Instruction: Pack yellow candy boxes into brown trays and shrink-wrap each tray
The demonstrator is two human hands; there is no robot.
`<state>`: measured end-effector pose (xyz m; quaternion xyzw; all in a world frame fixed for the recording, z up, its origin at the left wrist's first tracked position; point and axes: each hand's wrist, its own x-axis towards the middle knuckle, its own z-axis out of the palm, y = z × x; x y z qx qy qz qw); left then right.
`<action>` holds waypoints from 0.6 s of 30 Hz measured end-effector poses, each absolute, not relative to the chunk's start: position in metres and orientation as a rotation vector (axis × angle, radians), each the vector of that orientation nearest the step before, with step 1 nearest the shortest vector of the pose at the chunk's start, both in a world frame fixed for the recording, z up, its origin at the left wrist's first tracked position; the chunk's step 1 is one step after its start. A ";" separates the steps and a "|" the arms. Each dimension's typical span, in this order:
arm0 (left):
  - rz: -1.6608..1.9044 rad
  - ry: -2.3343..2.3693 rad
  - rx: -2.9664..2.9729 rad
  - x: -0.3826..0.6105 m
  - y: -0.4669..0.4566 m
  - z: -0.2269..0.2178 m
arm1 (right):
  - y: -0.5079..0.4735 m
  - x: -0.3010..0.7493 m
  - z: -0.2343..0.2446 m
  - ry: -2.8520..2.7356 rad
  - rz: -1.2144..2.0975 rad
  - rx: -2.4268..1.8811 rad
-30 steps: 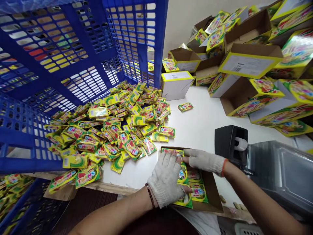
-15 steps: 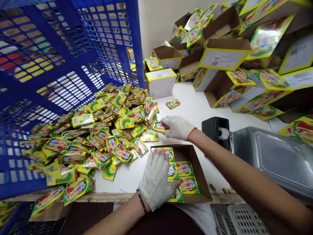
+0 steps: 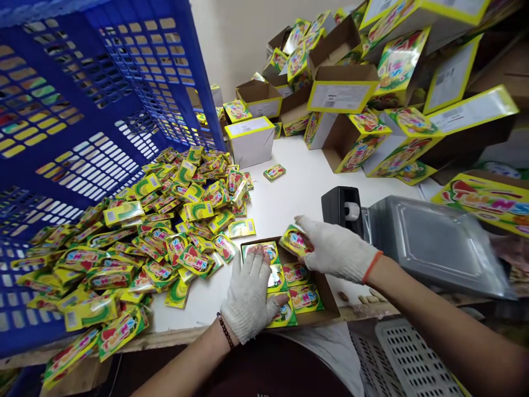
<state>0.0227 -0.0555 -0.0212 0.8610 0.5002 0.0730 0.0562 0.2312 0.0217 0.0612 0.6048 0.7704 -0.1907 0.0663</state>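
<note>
An open brown carton lies at the table's front edge, with several small yellow-green packs laid flat in it. My left hand, in a white knit glove, rests with fingers stretched out over the packs along the carton's left side. My gloved right hand pinches one small pack above the carton's far right part; the pack is slightly tilted. Left of the carton spreads a heap of similar packs. A single pack lies apart, further back on the white table.
A blue plastic crate lies tipped at the left, its mouth toward the heap. Empty display boxes are piled at the back right. A black tape dispenser and a clear plastic container stand right of the carton.
My right hand has brought a pack from the heap's right edge to above the carton. My left hand stays on the packs. The whole view has shifted somewhat.
</note>
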 end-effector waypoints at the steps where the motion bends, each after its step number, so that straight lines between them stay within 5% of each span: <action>1: 0.235 1.523 2.617 0.022 -0.056 -0.025 | 0.020 0.227 0.061 2.308 -0.430 1.694; 6: 0.289 1.513 2.636 0.019 -0.058 -0.037 | 0.019 0.205 0.037 2.370 -0.115 1.303; 18: 0.347 1.443 2.692 0.012 -0.058 -0.042 | 0.020 0.206 -0.005 2.441 -0.186 1.283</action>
